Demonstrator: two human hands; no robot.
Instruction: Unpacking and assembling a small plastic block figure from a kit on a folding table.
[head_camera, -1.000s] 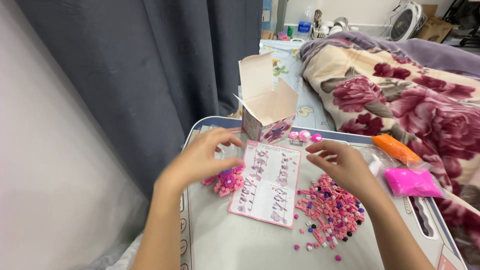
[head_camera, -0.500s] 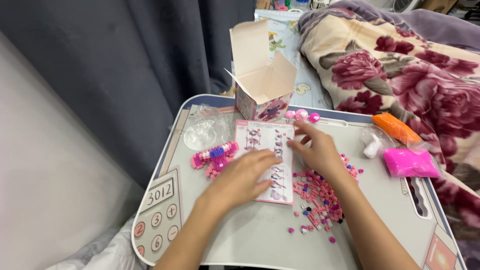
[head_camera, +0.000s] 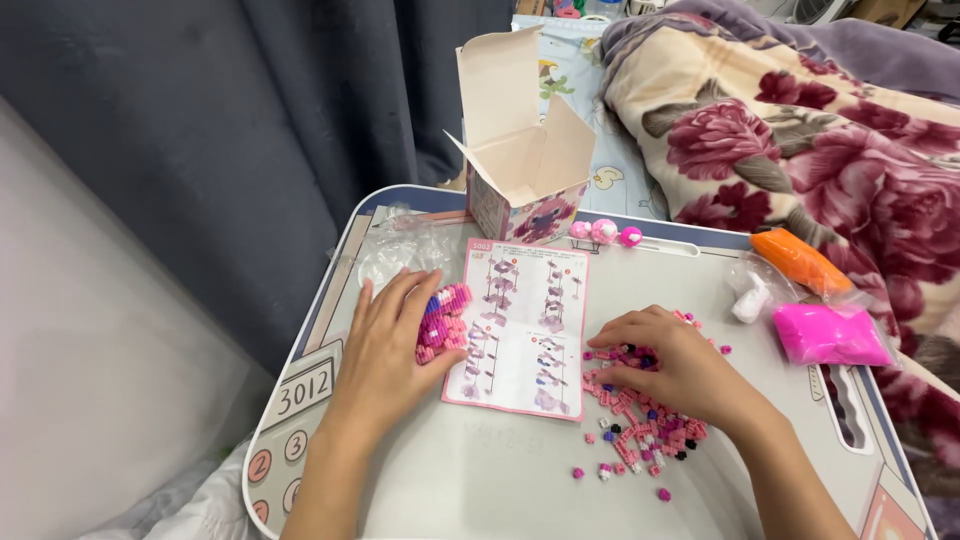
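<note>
Left hand (head_camera: 385, 345) lies palm-down on the lap tray (head_camera: 520, 480), fingers spread and loosely cupped over the partly built pink block model (head_camera: 443, 322), touching it at its left edge; model sits just left of the instruction sheet (head_camera: 520, 325), which lies flat mid-tray. Right hand (head_camera: 670, 365) is palm-down at the sheet's right edge, fingers curled narrow, tips pressing into the loose pile of small pink, white & dark bricks (head_camera: 645, 425); can't tell if a brick is pinched between them. A few stray bricks lie apart from the pile toward the near edge. Behind the sheet stands an open cardboard box (head_camera: 525, 175), flaps up, w/ three round pink pieces (head_camera: 603, 232) just beside it on the right. Clear plastic bag (head_camera: 400, 245) lies at the tray's far-left corner. On the right side: white crumpled bag (head_camera: 750, 295), orange packet (head_camera: 800, 260), bright pink packet (head_camera: 830, 335). Floral blanket (head_camera: 800, 130) beyond the tray, dark curtain (head_camera: 250, 130) to the left.
</note>
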